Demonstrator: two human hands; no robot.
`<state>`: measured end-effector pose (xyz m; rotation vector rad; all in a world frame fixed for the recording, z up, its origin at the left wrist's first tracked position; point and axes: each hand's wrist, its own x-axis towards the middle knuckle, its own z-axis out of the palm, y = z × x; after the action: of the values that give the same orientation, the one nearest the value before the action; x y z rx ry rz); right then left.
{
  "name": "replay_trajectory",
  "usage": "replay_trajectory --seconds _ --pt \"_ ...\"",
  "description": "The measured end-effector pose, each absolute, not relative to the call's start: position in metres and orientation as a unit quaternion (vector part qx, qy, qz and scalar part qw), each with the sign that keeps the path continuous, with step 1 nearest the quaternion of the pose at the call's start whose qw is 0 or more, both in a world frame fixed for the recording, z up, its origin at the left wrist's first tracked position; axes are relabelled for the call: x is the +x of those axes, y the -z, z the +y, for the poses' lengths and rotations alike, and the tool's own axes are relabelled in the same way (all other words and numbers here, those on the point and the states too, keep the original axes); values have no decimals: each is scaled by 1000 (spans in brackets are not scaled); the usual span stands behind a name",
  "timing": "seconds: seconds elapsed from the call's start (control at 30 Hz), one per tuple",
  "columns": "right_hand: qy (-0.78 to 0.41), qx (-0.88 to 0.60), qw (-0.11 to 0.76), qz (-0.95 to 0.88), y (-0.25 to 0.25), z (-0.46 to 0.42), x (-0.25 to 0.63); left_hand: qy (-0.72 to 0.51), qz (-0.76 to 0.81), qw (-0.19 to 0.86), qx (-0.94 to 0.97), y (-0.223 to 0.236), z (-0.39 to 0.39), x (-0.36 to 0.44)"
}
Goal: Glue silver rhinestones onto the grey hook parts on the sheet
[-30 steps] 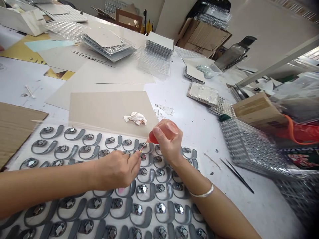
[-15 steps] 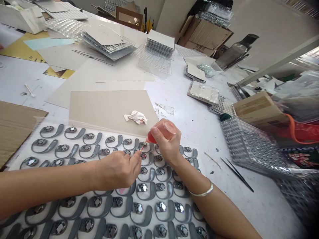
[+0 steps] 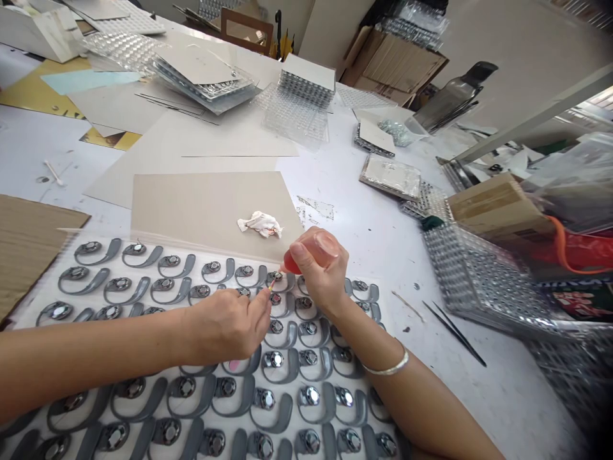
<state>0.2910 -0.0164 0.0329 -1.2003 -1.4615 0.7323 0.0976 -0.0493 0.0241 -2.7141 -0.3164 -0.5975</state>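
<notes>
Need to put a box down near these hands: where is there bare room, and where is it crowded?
The white table is bare between the right hand and the studded tray, down to the tweezers. The beige card is free around the rag. The sheet of grey hooks under the left hand is crowded.

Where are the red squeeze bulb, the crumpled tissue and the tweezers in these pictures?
Red squeeze bulb (image 3: 290,262): head view, on its exposed rounded end.
Crumpled white tissue (image 3: 259,224): head view, on the middle of the crumpled wad.
Black tweezers (image 3: 454,335): head view, on the middle of their length.
</notes>
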Motion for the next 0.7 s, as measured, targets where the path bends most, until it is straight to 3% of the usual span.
replay_trajectory --seconds 0.7 --pt "-292 -492 543 -615 -31 -17 292 199 -105 174 -959 -26 -49 96"
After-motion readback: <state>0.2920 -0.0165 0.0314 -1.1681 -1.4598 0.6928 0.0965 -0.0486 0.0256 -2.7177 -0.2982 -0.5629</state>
